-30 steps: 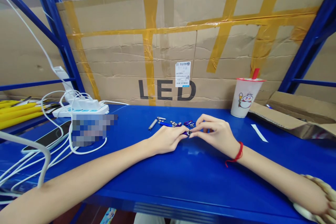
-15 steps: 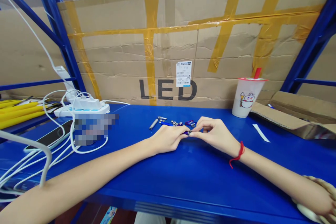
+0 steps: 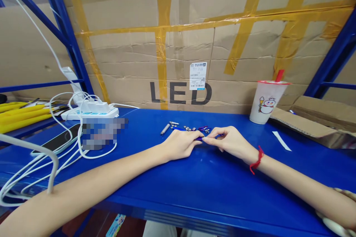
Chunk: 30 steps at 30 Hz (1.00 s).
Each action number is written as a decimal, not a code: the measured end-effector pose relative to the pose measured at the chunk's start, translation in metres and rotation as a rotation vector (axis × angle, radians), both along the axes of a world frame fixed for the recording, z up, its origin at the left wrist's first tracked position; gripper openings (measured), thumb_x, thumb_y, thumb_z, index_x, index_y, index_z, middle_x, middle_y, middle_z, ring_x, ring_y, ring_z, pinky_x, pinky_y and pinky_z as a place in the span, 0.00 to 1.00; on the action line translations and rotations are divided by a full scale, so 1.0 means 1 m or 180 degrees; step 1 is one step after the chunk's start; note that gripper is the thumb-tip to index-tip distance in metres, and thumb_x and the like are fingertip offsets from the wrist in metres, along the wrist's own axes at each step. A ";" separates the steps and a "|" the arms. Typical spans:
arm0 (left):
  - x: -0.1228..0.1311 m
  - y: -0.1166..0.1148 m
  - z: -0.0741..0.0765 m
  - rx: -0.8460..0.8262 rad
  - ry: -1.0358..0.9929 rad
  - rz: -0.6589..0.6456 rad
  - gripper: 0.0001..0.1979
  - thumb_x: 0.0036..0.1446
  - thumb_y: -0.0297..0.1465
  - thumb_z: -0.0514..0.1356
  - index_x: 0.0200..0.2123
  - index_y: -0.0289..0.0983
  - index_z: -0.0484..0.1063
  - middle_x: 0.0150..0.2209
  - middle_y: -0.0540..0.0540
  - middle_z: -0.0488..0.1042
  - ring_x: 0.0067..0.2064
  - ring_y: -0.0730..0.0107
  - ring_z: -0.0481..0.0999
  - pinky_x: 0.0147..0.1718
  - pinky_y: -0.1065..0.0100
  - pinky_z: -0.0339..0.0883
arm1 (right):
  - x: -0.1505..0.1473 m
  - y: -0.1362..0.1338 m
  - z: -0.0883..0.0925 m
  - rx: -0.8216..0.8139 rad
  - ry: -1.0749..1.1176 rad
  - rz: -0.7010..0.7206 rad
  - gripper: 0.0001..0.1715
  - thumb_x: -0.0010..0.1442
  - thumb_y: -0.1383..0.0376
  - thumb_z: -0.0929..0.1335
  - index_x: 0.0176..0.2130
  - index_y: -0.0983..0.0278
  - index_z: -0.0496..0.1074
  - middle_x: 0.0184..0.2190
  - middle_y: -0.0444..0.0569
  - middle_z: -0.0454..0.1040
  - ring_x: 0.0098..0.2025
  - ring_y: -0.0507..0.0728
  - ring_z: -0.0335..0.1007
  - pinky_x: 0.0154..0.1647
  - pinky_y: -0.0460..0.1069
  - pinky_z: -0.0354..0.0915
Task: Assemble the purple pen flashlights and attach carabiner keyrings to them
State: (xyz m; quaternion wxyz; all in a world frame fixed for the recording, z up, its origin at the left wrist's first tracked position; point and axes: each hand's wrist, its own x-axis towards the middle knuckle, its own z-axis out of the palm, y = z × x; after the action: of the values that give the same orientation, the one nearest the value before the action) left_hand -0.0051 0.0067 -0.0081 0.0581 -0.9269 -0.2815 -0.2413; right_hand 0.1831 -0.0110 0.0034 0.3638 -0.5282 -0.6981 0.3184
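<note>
My left hand (image 3: pixel 180 144) is closed around a small dark blue piece (image 3: pixel 199 138), whose end shows between thumb and forefinger. At that end my right hand (image 3: pixel 229 141) pinches with thumb and forefinger; whatever lies between those fingertips is too small to make out. Just behind my hands on the blue table (image 3: pixel 194 185) lie a silver cylinder (image 3: pixel 165 129), a pointed silver piece (image 3: pixel 174 123), several small round metal pieces (image 3: pixel 187 128) and some shiny blue parts (image 3: pixel 205 129).
A white cup (image 3: pixel 267 103) with a red straw stands back right, beside an open cardboard box (image 3: pixel 314 122) and a white strip (image 3: pixel 282 141). White cables, a power strip (image 3: pixel 91 111) and a phone (image 3: pixel 57 140) lie left. A large cardboard sheet (image 3: pixel 125 59) stands behind.
The view has shifted slightly, so most things appear a little further right. My hands stay together at the dark blue piece, with the right fingertips at its end.
</note>
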 end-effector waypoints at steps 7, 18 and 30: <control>0.000 0.001 0.000 0.0072 0.0068 0.0043 0.10 0.61 0.31 0.50 0.45 0.37 0.65 0.41 0.46 0.76 0.40 0.65 0.77 0.34 0.70 0.68 | -0.001 0.002 0.001 -0.0081 0.0062 0.0006 0.20 0.38 0.53 0.73 0.24 0.69 0.73 0.11 0.40 0.62 0.15 0.46 0.52 0.17 0.44 0.49; 0.000 -0.001 0.003 -0.0020 -0.0008 0.0035 0.11 0.62 0.31 0.49 0.46 0.36 0.63 0.45 0.45 0.74 0.43 0.64 0.76 0.37 0.67 0.68 | 0.000 0.002 0.000 0.0083 0.0193 0.0077 0.22 0.41 0.50 0.71 0.23 0.67 0.73 0.10 0.39 0.61 0.14 0.46 0.52 0.16 0.45 0.50; 0.003 -0.001 0.004 -0.0133 -0.0162 0.0338 0.11 0.62 0.30 0.46 0.45 0.38 0.63 0.43 0.47 0.75 0.40 0.66 0.76 0.36 0.68 0.68 | 0.004 0.004 -0.002 0.1841 -0.0192 -0.0021 0.20 0.46 0.50 0.71 0.30 0.65 0.77 0.26 0.48 0.71 0.18 0.47 0.56 0.19 0.46 0.58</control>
State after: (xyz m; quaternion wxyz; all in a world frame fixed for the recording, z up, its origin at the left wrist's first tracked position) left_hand -0.0017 0.0060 -0.0040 0.0443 -0.9052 -0.3366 -0.2555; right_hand 0.1875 -0.0073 0.0014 0.4793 -0.4140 -0.7687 0.0892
